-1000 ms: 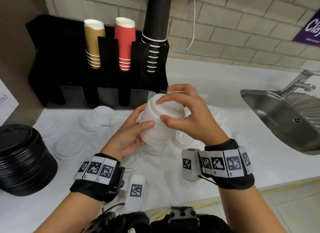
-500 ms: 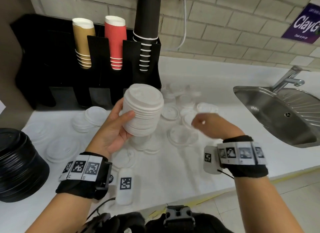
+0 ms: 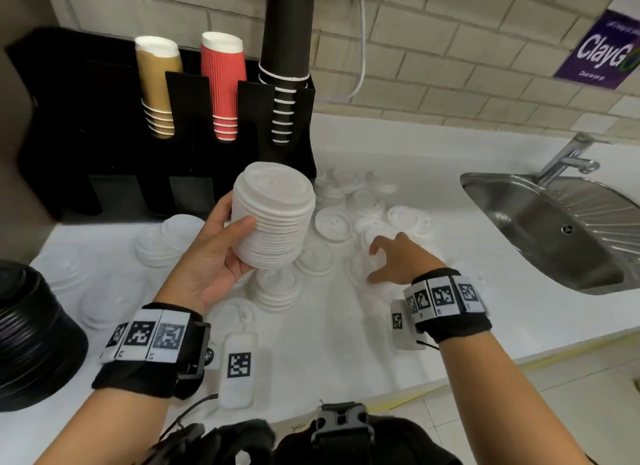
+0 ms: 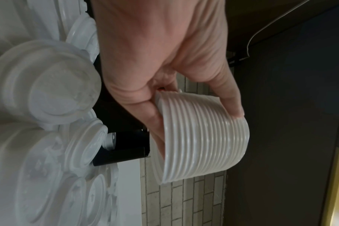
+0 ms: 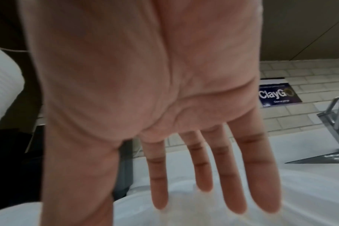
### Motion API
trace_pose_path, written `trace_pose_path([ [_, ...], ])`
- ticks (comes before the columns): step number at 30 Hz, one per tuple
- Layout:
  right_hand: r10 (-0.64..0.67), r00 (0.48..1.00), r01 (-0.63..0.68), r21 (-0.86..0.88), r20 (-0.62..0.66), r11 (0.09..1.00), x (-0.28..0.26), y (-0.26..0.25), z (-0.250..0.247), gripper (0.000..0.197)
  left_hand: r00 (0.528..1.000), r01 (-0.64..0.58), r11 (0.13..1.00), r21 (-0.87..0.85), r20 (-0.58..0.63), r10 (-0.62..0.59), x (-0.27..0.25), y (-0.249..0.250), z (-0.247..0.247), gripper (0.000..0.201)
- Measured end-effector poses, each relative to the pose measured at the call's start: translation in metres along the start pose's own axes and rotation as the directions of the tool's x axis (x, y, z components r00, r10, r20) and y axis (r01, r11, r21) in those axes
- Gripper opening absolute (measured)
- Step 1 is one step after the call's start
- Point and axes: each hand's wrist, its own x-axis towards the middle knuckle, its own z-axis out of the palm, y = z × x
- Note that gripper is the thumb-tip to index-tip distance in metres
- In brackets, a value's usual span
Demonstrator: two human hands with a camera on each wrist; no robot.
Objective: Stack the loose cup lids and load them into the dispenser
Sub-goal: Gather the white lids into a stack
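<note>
The left hand [image 3: 211, 253] is gripping a tall stack of white lids [image 3: 273, 219], thumb on its near side and fingers curling round the far side, holding it tilted in the air just in front of the black dispenser [image 3: 104, 125]; the left wrist view is showing the thumb and fingers [image 4: 230, 97] clamping the ribbed stack [image 4: 201, 137] by its edges. The right hand [image 3: 398, 257] is spreading wide, fingers straight and splayed, holding nothing, and reaching down onto the loose lids [image 3: 334, 222] scattered on the white counter [image 3: 346, 343] to the right of the dispenser; from the right wrist the fingertips [image 5: 236, 203] are seeming to meet a white lid below, though blur is making contact hard to judge. Compared with half a second ago, the right hand is sitting lower and its fingers are opening out from a loose curl, while the stack in the left is keeping much the same place. In front of the dispenser, more lids are lying in short piles, leaving bare counter only toward the near edge. Far right of the dispenser, the steel sink [image 3: 554, 229] is cutting into the counter and bounding the room on that side; to its lower left, a pile of black lids [image 3: 31, 336] is sitting at the counter's left end.
</note>
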Motion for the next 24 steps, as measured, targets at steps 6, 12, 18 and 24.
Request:
trace_pose_path([
  [6,-0.079,0.995,0.080,-0.012,0.061,0.997,0.011,-0.012,0.009,0.079,1.000,0.011,1.000,0.003,-0.002,-0.011,-0.001,0.002,0.003,0.107],
  [12,-0.085,0.990,0.097,-0.102,0.116,0.990,0.016,-0.021,0.011,0.074,1.000,0.026,1.000,0.001,0.010,-0.026,-0.001,-0.001,0.005,0.107],
  [18,-0.070,0.989,0.086,-0.123,0.131,0.989,0.007,-0.020,0.001,0.061,0.998,0.049,0.999,-0.017,0.033,-0.048,-0.003,-0.004,0.004,0.105],
  [24,-0.190,0.980,0.166,0.295,0.056,0.941,-0.027,-0.010,-0.021,0.049,0.997,0.062,0.998,-0.024,0.037,-0.061,-0.001,-0.007,0.009,0.109],
])
